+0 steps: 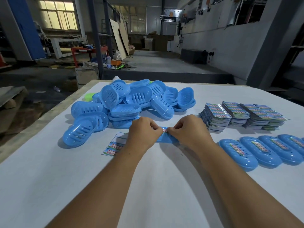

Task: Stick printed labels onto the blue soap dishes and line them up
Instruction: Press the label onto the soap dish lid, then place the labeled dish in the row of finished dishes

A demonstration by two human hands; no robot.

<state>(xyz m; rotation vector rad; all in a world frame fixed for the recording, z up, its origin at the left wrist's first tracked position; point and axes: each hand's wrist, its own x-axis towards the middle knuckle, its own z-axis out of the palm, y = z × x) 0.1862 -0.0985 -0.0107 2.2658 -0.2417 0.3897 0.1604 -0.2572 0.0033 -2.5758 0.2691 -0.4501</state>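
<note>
A blue soap dish [166,139] lies flat on the white table in front of me, mostly hidden under my hands. My left hand [142,132] and my right hand [189,130] meet over it, each pinching one end of a small printed label [165,130] on the dish's top. A label sheet [113,146] with part of its labels peeled off lies just left of my left hand. Behind it a heap of unlabelled blue soap dishes [131,101] is piled up. At the right, a row of labelled dishes [263,151] overlaps side by side.
Stacks of printed label sheets [243,115] stand at the right rear of the table [156,186]. A green plastic piece [89,96] peeks out at the pile's left rear. Beyond the table edge lies a cluttered workshop floor.
</note>
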